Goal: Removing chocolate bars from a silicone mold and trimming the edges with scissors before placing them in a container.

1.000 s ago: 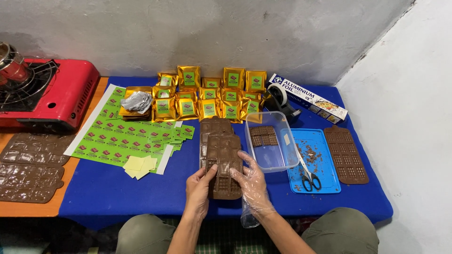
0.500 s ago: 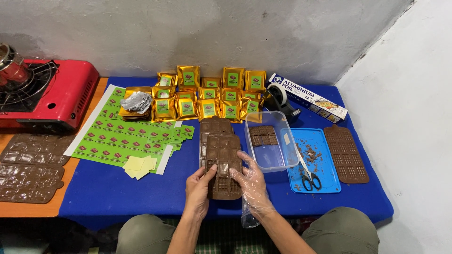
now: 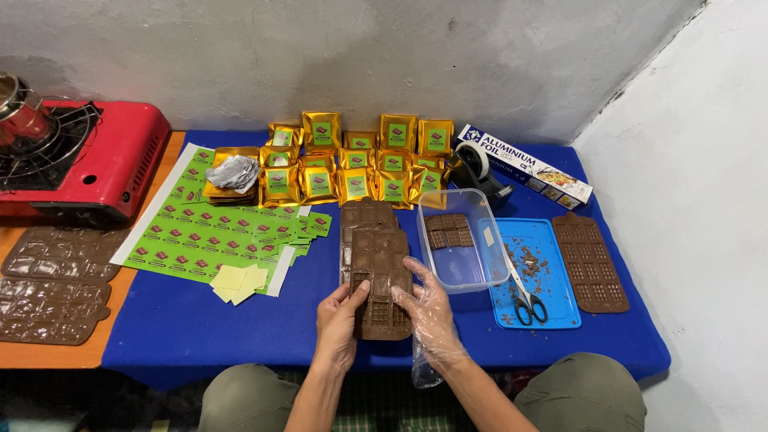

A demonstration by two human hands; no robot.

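A brown chocolate mould tray (image 3: 380,276) lies on the blue table (image 3: 184,336) in front of me, resting on another mould tray (image 3: 364,216) behind it. My left hand (image 3: 340,320), bare, grips the tray's near left edge. My right hand (image 3: 428,308), inside a clear plastic glove, holds its near right edge. A clear plastic box (image 3: 464,240) with chocolate pieces inside stands just right of the tray.
Several gold packets (image 3: 352,164) with green labels line the back. Green sticker sheets (image 3: 208,228) and yellow slips (image 3: 238,282) lie at left. Scissors (image 3: 524,296) rest on a blue lid, next to a brown mould (image 3: 590,262), foil box (image 3: 524,166) and tape dispenser (image 3: 480,168). A red stove (image 3: 76,164) stands far left.
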